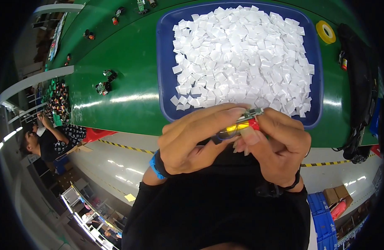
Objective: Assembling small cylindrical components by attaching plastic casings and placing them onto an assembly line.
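Note:
Between both my hands is a small circuit board with a red and yellow cylindrical part, perhaps a battery, beneath it. My left hand closes on its left end, thumb and fingers pressed together. From the other side my right hand pinches the red end, thumb below and fingers above. A dark loop, maybe a wire, shows beside the yellow part. The hands hover over the near edge of a blue tray heaped with small white square pieces. My fingers hide part of the assembly.
Small electronic assemblies lie on the green table, with a pile at the far left. A yellow tape roll and a black bag are right of the tray. A co-worker sits at the left. Blue crates stand lower right.

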A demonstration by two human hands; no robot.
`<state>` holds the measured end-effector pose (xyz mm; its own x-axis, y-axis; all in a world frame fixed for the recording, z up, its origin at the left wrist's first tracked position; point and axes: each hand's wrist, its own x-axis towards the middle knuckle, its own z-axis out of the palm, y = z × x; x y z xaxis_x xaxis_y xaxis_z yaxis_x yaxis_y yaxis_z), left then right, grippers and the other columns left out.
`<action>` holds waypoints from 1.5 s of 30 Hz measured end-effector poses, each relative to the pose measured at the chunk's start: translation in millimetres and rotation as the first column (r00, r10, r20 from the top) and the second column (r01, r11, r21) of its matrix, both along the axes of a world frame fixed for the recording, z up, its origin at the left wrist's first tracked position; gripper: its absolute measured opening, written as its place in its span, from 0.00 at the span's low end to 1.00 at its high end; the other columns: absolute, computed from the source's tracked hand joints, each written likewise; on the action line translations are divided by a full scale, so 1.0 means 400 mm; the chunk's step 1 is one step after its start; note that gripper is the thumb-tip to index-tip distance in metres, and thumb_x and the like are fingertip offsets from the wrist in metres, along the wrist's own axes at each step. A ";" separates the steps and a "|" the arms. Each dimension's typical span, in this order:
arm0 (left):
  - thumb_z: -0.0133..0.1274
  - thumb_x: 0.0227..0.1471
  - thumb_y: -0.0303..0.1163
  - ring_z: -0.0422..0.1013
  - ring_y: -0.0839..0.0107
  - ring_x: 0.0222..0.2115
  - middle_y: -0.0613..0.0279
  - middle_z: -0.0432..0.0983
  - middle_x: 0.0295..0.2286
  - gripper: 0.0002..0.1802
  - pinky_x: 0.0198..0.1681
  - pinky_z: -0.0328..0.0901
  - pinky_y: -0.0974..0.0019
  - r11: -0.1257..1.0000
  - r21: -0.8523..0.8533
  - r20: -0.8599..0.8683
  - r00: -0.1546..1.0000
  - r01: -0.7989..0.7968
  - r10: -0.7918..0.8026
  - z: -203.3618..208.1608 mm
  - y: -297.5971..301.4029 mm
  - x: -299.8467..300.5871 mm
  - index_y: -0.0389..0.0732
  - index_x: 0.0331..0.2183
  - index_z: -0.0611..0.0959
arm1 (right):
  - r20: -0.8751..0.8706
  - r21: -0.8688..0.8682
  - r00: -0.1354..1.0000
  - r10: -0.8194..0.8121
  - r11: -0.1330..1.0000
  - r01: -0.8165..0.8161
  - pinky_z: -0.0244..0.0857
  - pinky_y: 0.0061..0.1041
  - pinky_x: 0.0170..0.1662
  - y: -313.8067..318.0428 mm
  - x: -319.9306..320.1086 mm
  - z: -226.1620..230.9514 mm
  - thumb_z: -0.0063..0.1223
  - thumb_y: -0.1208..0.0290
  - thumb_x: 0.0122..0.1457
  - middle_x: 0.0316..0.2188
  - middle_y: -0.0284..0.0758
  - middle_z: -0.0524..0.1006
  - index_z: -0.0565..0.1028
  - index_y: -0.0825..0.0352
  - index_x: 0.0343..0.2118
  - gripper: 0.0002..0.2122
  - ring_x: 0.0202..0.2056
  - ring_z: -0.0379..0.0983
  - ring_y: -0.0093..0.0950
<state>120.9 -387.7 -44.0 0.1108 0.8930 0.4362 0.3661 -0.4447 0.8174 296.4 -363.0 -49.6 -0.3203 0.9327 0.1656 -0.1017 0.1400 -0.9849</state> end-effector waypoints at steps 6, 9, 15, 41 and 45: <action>0.62 0.47 0.18 0.80 0.60 0.37 0.46 0.81 0.38 0.19 0.39 0.76 0.65 0.998 -0.053 -0.037 0.999 0.034 -0.036 0.021 0.003 -0.065 0.29 0.44 0.80 | 0.005 -0.140 0.999 0.048 0.989 -0.047 0.63 0.16 0.22 -0.001 -0.031 0.016 0.60 0.81 0.57 0.24 0.39 0.79 0.79 0.78 0.36 0.06 0.20 0.74 0.21; 0.61 0.51 0.20 0.79 0.61 0.37 0.46 0.80 0.37 0.17 0.39 0.76 0.65 0.956 -0.279 0.126 0.990 0.092 -0.059 0.078 -0.020 -0.121 0.27 0.43 0.78 | 0.057 -0.137 0.994 0.092 0.987 -0.083 0.62 0.16 0.22 -0.013 -0.064 0.041 0.61 0.80 0.56 0.24 0.38 0.80 0.80 0.77 0.36 0.06 0.20 0.74 0.20; 0.61 0.51 0.20 0.78 0.68 0.35 0.49 0.79 0.39 0.17 0.34 0.76 0.69 0.917 -0.379 0.096 0.991 0.122 -0.092 0.144 -0.029 -0.216 0.30 0.44 0.79 | 0.097 -0.204 0.985 0.141 0.972 -0.119 0.65 0.16 0.25 -0.022 -0.152 0.111 0.59 0.79 0.58 0.26 0.39 0.80 0.79 0.75 0.40 0.08 0.22 0.75 0.21; 0.64 0.50 0.53 0.74 0.67 0.35 0.55 0.78 0.37 0.31 0.37 0.71 0.63 0.696 -0.350 -0.820 0.565 -0.627 0.097 0.079 0.831 -1.309 0.38 0.46 0.80 | 0.452 -0.165 0.877 0.162 0.982 -0.096 0.67 0.17 0.29 0.322 -0.303 0.259 0.54 0.83 0.55 0.28 0.38 0.78 0.78 0.74 0.40 0.10 0.26 0.75 0.22; 0.66 0.50 0.48 0.76 0.66 0.32 0.55 0.79 0.36 0.27 0.33 0.71 0.65 0.732 -0.406 -0.739 0.668 -0.547 0.089 0.123 0.777 -1.272 0.36 0.42 0.80 | 0.468 -0.139 0.872 0.145 0.986 -0.089 0.67 0.17 0.30 0.333 -0.319 0.257 0.55 0.83 0.55 0.28 0.38 0.78 0.78 0.74 0.40 0.10 0.26 0.75 0.23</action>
